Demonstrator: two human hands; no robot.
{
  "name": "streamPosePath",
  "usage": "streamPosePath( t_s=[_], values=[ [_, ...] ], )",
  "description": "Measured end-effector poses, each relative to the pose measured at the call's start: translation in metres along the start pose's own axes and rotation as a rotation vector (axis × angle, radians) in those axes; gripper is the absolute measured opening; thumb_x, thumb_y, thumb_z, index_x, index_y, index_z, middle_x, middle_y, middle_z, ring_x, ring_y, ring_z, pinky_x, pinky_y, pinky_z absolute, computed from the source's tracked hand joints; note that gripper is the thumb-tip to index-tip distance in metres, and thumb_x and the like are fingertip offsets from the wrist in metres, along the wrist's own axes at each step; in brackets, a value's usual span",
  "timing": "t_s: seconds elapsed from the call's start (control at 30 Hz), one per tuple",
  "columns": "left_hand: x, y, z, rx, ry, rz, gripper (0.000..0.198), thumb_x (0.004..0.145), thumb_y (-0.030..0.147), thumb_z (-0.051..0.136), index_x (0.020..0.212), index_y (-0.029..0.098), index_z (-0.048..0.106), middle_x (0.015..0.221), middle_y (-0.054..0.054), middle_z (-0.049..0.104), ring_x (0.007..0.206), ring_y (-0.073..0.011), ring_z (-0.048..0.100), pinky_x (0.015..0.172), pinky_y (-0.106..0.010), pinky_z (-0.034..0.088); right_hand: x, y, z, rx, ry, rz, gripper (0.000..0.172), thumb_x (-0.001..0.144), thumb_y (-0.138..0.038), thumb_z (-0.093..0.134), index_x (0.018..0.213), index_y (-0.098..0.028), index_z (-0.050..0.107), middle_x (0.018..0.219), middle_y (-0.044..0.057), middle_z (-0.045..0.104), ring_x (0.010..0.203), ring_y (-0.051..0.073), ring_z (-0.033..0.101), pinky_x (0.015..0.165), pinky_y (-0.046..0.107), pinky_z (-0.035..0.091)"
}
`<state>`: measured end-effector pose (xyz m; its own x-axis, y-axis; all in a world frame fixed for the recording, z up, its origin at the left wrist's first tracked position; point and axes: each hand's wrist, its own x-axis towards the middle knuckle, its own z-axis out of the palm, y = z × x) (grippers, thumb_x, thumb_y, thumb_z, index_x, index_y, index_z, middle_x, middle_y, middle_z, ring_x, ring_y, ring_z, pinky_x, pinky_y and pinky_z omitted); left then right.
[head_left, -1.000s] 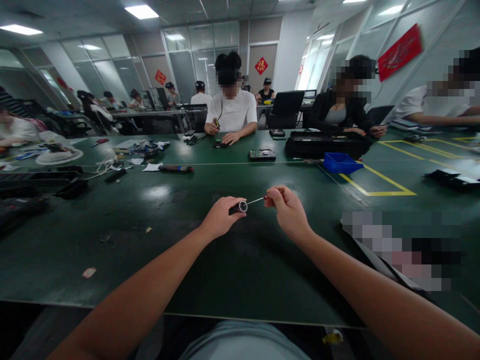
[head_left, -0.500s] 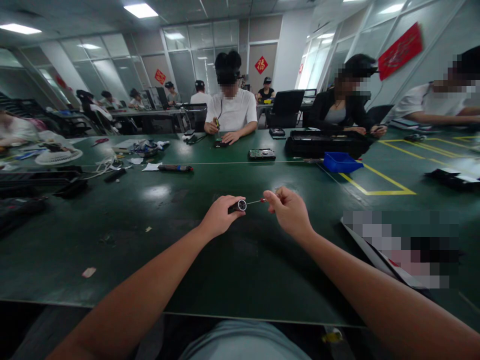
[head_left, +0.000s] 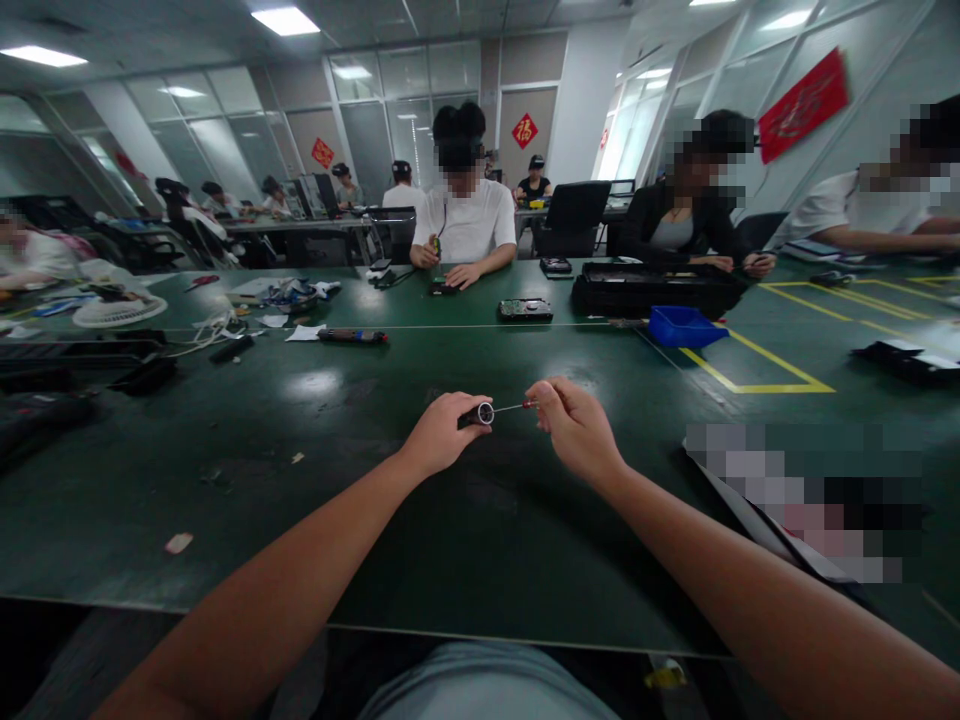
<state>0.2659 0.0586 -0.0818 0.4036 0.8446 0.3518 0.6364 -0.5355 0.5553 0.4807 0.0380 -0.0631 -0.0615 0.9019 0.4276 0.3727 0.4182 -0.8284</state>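
Over the middle of the green table, my left hand [head_left: 441, 432] is closed around a dark cylinder [head_left: 484, 413] with a silver-rimmed round end, which looks like a small flashlight. Its inside is too small to make out. My right hand [head_left: 577, 425] pinches a thin screwdriver [head_left: 528, 404] with a reddish handle, most of it hidden by the fingers. The screwdriver's slim metal shaft points left, its tip at the rim of the cylinder's round end. Whether the tip touches or reaches inside, I cannot tell.
A pixelated flat item [head_left: 802, 505] lies by my right forearm. Farther out are a dark tool [head_left: 352, 337], a hard drive [head_left: 525, 310], a blue tray [head_left: 684, 327] and a long black case [head_left: 652, 290]. Across the table [head_left: 262, 500], a person [head_left: 465, 225] works with a screwdriver.
Both hands keep their holds with almost no movement. My right fingers have shifted slightly around the screwdriver handle.
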Motion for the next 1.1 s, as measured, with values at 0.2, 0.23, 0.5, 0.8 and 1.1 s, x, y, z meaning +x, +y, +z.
streamPosePath(
  t_s=[0.2,0.23,0.5,0.8,1.1],
  values=[
    [0.0,-0.003,0.0,-0.006,0.031,-0.028,0.039,0.087,0.028,0.07,0.125,0.023,0.064,0.119,-0.005,0.067,0.11,-0.0237,0.059,0.099,-0.041,0.045,0.001,0.003,0.003,0.157,0.056,0.031,0.02,0.093,-0.039,0.053,0.102,-0.022,0.059,0.076,0.001,0.064,0.07,0.018,0.06,0.068,0.034,0.049],
    [0.0,-0.003,0.0,-0.001,0.032,-0.028,0.04,0.087,0.028,0.069,0.126,0.023,0.063,0.119,-0.005,0.067,0.111,-0.0238,0.059,0.099,-0.041,0.045,0.002,0.004,0.004,0.194,0.057,0.038,0.021,0.092,-0.04,0.054,0.098,-0.022,0.06,0.076,0.002,0.064,0.071,0.018,0.061,0.07,0.034,0.05],
    [0.002,-0.003,-0.001,-0.029,0.049,0.05,0.039,0.087,0.027,0.07,0.125,0.024,0.063,0.122,-0.005,0.066,0.114,-0.0221,0.058,0.101,-0.039,0.044,0.01,0.019,0.012,0.549,0.13,0.23,0.031,0.086,-0.053,0.06,0.087,-0.022,0.061,0.074,0.001,0.062,0.067,0.017,0.061,0.072,0.037,0.055],
    [0.004,-0.007,0.0,0.063,-0.029,0.08,0.038,0.086,0.027,0.071,0.124,0.025,0.064,0.119,-0.003,0.068,0.11,-0.0223,0.059,0.098,-0.04,0.043,0.015,0.03,0.007,0.482,0.165,0.266,0.03,0.088,-0.053,0.056,0.085,-0.023,0.058,0.074,0.001,0.06,0.064,0.017,0.059,0.066,0.035,0.054],
    [0.002,-0.004,-0.001,0.044,-0.015,0.016,0.039,0.088,0.033,0.069,0.126,0.024,0.063,0.115,-0.005,0.069,0.105,-0.0238,0.059,0.096,-0.041,0.044,0.008,0.018,0.006,0.285,0.135,0.11,0.027,0.094,-0.048,0.051,0.092,-0.022,0.058,0.079,0.002,0.063,0.069,0.017,0.06,0.068,0.034,0.051]
  ],
)
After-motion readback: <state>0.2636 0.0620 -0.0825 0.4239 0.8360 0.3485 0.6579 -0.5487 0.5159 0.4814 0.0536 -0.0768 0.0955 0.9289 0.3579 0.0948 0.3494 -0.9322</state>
